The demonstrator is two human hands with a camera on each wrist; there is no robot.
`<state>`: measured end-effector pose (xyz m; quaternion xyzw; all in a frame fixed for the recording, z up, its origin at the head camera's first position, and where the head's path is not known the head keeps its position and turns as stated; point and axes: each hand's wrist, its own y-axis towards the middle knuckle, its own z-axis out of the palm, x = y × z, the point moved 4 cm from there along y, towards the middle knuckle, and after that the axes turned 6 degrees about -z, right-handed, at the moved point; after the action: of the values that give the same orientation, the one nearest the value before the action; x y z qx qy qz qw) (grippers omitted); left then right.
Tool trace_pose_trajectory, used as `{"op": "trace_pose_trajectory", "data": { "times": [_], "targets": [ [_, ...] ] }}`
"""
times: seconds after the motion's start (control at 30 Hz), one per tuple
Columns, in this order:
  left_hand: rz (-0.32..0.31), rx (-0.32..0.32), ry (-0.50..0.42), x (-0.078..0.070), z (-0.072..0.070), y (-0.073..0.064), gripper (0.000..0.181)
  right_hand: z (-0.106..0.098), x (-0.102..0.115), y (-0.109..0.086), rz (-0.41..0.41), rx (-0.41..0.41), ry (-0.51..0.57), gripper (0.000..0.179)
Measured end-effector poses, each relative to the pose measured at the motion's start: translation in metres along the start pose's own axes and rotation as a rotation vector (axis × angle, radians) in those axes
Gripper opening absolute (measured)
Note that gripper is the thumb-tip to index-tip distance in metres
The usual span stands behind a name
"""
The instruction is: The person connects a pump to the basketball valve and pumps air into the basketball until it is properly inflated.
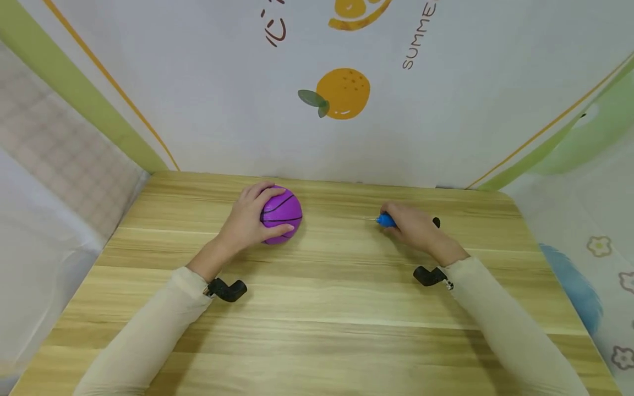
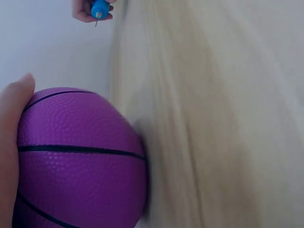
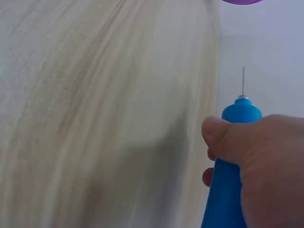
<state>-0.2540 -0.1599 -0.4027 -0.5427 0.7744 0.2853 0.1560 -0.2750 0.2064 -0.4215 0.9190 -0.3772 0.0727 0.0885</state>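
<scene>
A small purple basketball (image 1: 284,214) with black seams rests on the table at the left of centre. My left hand (image 1: 246,217) grips it from its left side, fingers over the top and thumb along the near side. In the left wrist view the ball (image 2: 80,161) fills the lower left. Opposite, my right hand (image 1: 413,224) holds a blue ball pump (image 1: 385,220) with a thin metal needle aimed at the ball, a gap between them. The right wrist view shows the thumb and fingers wrapped round the pump body (image 3: 225,194); its rear part is hidden there.
The wood-grain table (image 1: 317,308) reaches out to a white curtain (image 1: 223,110) printed with oranges, at its far edge. Fabric hangs at both sides. Black wrist mounts (image 1: 228,289) stick out from each cuff over the table.
</scene>
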Motion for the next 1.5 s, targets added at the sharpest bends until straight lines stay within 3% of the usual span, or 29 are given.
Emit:
{"op": "trace_pose_trajectory", "data": {
  "times": [0.17, 0.57, 1.5],
  "targets": [
    [-0.004, -0.039, 0.003, -0.004, 0.001, -0.003, 0.083, 0.008, -0.003, 0.0, -0.018, -0.006, 0.014, 0.034],
    [-0.003, -0.039, 0.054, -0.009, -0.002, -0.004, 0.087, 0.018, -0.005, -0.006, 0.006, 0.012, -0.018, 0.036],
    [0.069, -0.021, 0.087, -0.019, -0.006, -0.01, 0.084, 0.014, -0.007, -0.011, 0.101, 0.069, 0.013, 0.051]
  ]
}}
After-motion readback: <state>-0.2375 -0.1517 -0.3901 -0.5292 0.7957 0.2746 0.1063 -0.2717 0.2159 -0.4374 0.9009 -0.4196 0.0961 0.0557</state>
